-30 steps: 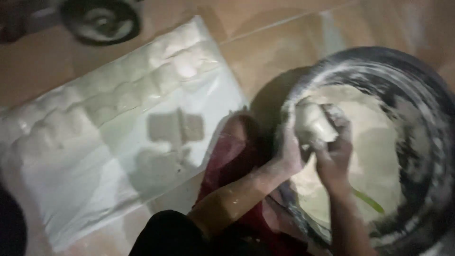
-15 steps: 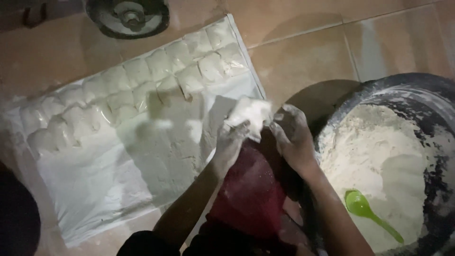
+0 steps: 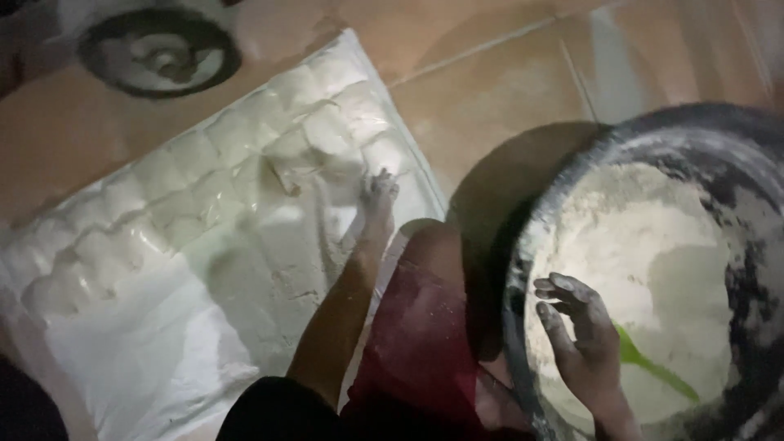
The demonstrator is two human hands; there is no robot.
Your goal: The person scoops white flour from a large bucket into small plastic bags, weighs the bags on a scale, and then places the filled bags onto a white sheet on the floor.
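Left hand [image 3: 378,189] stretched up and away from the body toward upper centre of the frame, fingers loosely spread and dusted white, resting on the white floured plastic sheet [image 3: 163,367] spread over the tan tiled floor [image 3: 506,73]. Just beside its fingertips, the nearest of the pale square dough pieces [image 3: 327,129]. Rows of those squares running in a long band from lower left to upper centre of the frame, so the band's long axis slanting up toward the right, its upper end closest to the left hand.

Right hand [image 3: 581,331] at lower right, open, fingers spread and slightly curled, holding nothing, hovering over or touching the mound of pale dough [image 3: 637,253] inside the wide dark round metal basin [image 3: 735,139]; contact not clear. Bright green plastic scoop [image 3: 653,367] lying in the dough just right of that hand. Well apart, the two hands: left nearer the squares, right nearer the basin. Dark red cloth over the knee [image 3: 416,335] between them. Dark round lid-like object [image 3: 159,53] on the floor at upper left.
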